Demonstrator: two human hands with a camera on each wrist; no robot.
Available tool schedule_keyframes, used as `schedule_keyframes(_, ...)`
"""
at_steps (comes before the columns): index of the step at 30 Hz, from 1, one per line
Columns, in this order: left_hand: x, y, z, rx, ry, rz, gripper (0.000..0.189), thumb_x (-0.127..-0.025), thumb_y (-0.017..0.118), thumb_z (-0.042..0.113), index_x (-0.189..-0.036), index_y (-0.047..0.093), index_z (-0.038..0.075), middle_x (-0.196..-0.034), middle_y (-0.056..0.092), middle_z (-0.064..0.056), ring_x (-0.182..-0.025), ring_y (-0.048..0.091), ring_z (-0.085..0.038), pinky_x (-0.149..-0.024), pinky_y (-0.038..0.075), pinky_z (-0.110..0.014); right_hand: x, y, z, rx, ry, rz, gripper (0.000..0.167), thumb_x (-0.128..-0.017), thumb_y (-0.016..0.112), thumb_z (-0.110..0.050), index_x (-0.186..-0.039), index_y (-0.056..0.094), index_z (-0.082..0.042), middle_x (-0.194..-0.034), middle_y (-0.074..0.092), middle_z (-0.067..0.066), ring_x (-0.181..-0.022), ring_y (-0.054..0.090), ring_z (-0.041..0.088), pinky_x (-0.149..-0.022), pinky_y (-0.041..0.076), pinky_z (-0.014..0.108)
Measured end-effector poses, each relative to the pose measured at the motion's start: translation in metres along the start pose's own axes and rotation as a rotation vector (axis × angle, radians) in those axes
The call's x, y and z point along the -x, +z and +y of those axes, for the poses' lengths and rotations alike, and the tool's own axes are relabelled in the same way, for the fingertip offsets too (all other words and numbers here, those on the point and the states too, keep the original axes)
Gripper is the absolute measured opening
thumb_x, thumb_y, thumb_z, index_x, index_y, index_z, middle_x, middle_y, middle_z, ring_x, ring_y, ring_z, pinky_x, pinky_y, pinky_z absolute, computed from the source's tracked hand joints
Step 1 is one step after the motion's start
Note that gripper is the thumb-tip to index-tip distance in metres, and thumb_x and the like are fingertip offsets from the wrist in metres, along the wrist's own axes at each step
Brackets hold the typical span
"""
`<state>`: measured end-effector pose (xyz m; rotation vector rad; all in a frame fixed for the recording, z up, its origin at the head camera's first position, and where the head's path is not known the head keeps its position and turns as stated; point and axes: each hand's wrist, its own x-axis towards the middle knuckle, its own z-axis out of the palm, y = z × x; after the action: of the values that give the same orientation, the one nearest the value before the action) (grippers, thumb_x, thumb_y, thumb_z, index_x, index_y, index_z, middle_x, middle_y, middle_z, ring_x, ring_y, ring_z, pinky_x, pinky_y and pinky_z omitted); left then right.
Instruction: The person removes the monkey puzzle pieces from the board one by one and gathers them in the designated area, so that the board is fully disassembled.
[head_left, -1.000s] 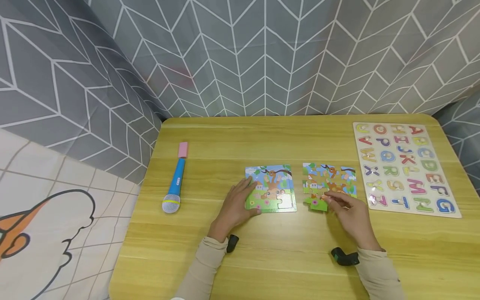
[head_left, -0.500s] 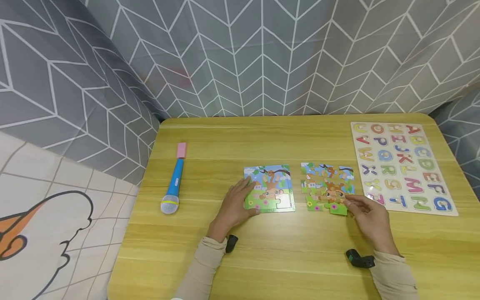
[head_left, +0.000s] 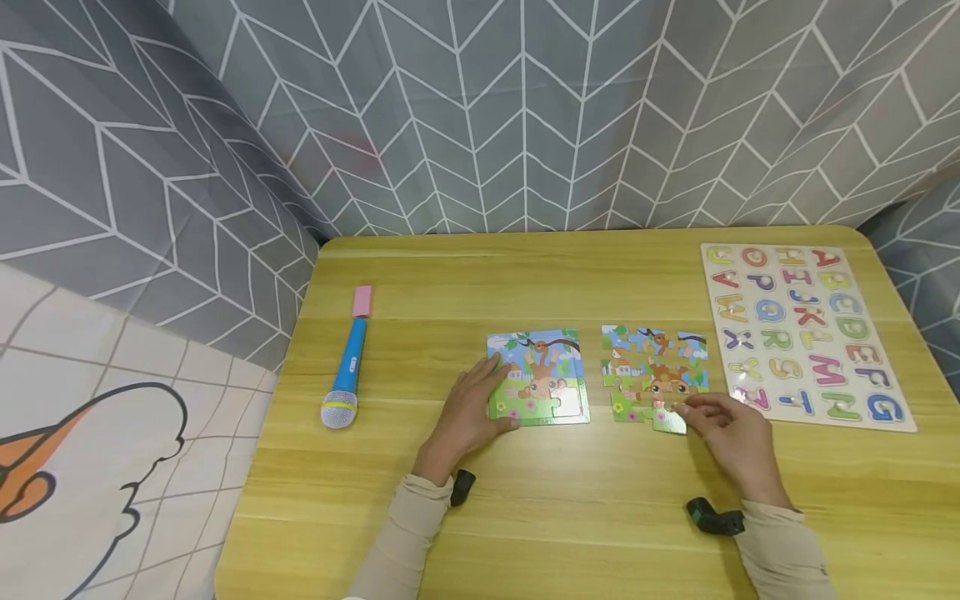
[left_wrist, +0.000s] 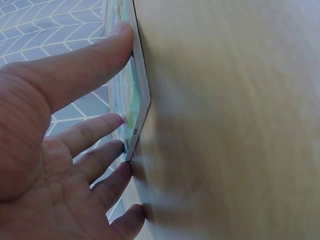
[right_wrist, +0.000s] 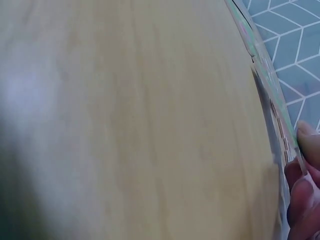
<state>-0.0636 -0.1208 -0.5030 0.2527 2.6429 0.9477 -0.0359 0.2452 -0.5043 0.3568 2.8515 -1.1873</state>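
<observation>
My left hand (head_left: pixel 469 413) rests at the left edge of a square jigsaw board (head_left: pixel 540 421) with a giraffe picture. In the left wrist view its thumb (left_wrist: pixel 117 47) lies along the board's edge, the other fingers nearly straight beside its corner. One pale piece-shaped gap shows at the board's lower right. To the right lies a group of jigsaw pieces (head_left: pixel 637 367) with a similar picture, set slightly apart. My right hand (head_left: pixel 731 437) pinches a green jigsaw piece (head_left: pixel 670 421) by its right side, at the group's bottom edge. In the right wrist view thumb and fingertips hold its edge.
An alphabet board (head_left: pixel 810 342) with knobbed letters lies at the right. A blue toy microphone (head_left: pixel 351 362) and a pink block (head_left: pixel 363 301) are on the left. Black wrist devices (head_left: pixel 714 518) sit under both wrists. A patterned curtain (head_left: pixel 480 117) hangs behind the table.
My right hand has moved right along the group's bottom edge with the green jigsaw piece, then slightly left and tilted the piece. The left hand stays at the board.
</observation>
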Motion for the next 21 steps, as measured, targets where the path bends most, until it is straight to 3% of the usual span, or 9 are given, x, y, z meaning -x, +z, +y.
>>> schedule_keyframes(11,0.000,-0.002,0.001,-0.003,-0.004,-0.006,0.088,-0.080,0.085,0.027,-0.155,0.040,0.013,-0.168,0.024,-0.004,-0.158,0.017,-0.027,-0.130,0.011,-0.052,-0.002,0.005,-0.002,0.004,-0.037,0.014,0.024,-0.091,0.075,-0.021,-0.104,0.075,-0.001,-0.088,0.075,0.014,-0.066,0.052,-0.014,-0.057,0.046,0.011)
schedule_keyframes(21,0.001,-0.003,0.003,0.005,-0.006,-0.013,0.088,-0.081,0.084,0.027,-0.155,0.040,0.014,-0.168,0.025,-0.005,-0.158,0.017,-0.028,-0.130,0.010,-0.052,-0.003,0.003,-0.014,-0.006,-0.053,0.032,0.024,-0.093,0.073,-0.020,-0.108,0.074,-0.001,-0.095,0.074,0.017,-0.068,0.052,-0.014,-0.060,0.048,0.011)
